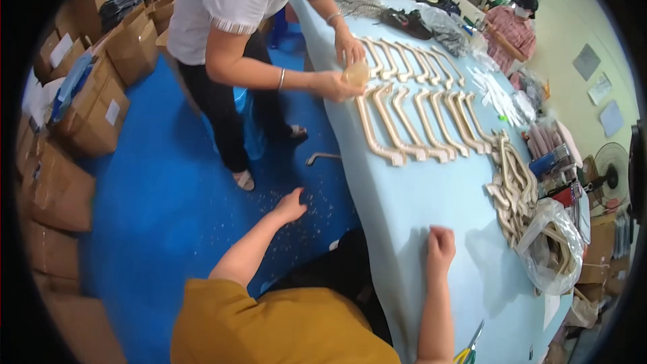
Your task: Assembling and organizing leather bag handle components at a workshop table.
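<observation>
Mustard-yellow shirt cloth (283, 323) is covering you. Ahead, a slender, crooked beige rod (325, 155) is lying on the smooth blue floor (168, 195), probably light and stiff, best held mid-shank. Your left hand (290, 207) is hanging nearby, its grasp unclear; your right hand (441, 244) is clenching over the pale-blue table covering (404, 216).

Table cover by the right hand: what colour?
Pale blue table cover, best seen in the head view.
</observation>
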A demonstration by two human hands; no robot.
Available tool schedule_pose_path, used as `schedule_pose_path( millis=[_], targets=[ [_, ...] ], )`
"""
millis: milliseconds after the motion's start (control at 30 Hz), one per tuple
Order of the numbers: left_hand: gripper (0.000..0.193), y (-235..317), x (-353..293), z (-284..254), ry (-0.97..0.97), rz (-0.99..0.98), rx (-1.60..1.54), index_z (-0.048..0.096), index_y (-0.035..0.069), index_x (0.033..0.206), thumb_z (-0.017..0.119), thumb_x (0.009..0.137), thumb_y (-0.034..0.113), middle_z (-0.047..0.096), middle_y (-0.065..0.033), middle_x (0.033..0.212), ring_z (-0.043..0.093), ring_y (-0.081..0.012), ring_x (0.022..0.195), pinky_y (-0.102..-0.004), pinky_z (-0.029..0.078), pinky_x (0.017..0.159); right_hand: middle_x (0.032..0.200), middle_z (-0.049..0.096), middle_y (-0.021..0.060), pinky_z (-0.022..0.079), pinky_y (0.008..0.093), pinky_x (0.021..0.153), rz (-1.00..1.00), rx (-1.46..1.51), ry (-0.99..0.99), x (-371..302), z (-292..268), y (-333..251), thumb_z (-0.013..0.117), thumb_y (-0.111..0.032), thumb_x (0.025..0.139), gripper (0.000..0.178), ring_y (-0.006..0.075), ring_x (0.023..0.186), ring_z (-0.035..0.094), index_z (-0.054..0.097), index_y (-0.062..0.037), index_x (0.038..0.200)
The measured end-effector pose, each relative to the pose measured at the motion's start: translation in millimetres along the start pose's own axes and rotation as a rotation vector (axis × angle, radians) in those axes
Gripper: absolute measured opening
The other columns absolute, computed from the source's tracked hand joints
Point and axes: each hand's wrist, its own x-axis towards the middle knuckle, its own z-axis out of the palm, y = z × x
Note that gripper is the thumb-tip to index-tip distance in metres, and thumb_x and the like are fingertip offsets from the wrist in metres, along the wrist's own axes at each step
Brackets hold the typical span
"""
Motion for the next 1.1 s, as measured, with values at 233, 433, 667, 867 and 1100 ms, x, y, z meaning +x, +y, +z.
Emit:
schedule_pose_path(
  millis=[233,433,667,867,1100],
  targets=[
    [0.064,-28.1,26.4,28.0,-0.04,0.002,0.072,0.041,0.007,0.137,0.062,0.078,0.018,0.059,-0.0246,0.118,0.056,-0.0405,0.11,-0.0441,0.046,0.095,0.099,0.055,0.0067,0.043,0.024,0.077,0.207,0.144,0.032,-27.6,-2.1,-40.6,0.056,0.002,0.086,0.009,0.0138,0.088,0.053,0.062,0.0012,0.092],
    [0.069,-20.6,58.2,32.5,-0.091,-0.077,0.027,0.032,0.011,0.144,0.056,0.08,0.011,0.058,-0.0266,0.12,0.056,-0.0403,0.111,-0.0436,0.046,0.095,0.1,0.054,0.0063,0.044,0.0253,0.08,0.215,0.084,0.0,-20.6,2.3,-41.9,0.055,0.003,0.088,0.01,0.0136,0.089,0.053,0.062,0.0017,0.094],
    [0.067,-22.7,49.1,37.8,-0.119,-0.185,-0.067,0.029,0.011,0.145,0.057,0.083,0.015,0.058,-0.0262,0.119,0.056,-0.0404,0.111,-0.0438,0.046,0.094,0.101,0.054,0.0063,0.044,0.0253,0.079,0.23,0.005,0.0,-28.1,5.0,-43.4,0.056,0.002,0.086,0.011,0.0137,0.089,0.053,0.064,0.0009,0.094],
    [0.066,-47.5,41.7,53.9,-0.096,-0.13,-0.083,0.034,0.01,0.143,0.06,0.082,0.017,0.057,-0.0264,0.123,0.056,-0.0389,0.113,-0.0431,0.046,0.094,0.097,0.054,0.0022,0.041,0.0232,0.08,0.253,0.006,0.034,-51.8,-7.4,-44.0,0.057,0.002,0.085,0.012,0.0109,0.088,0.051,0.063,0.0007,0.095],
    [0.054,-74.1,51.7,82.1,-0.211,-0.006,0.04,0.049,0.009,0.133,0.064,0.082,0.021,0.058,-0.0221,0.123,0.056,-0.0363,0.114,-0.0412,0.046,0.096,0.1,0.061,0.015,0.049,0.0308,0.075,0.206,-0.321,0.132,-77.8,-30.9,-59.3,0.058,0.003,0.082,0.013,0.0247,0.089,0.059,0.065,0.0001,0.092]
  ],
)
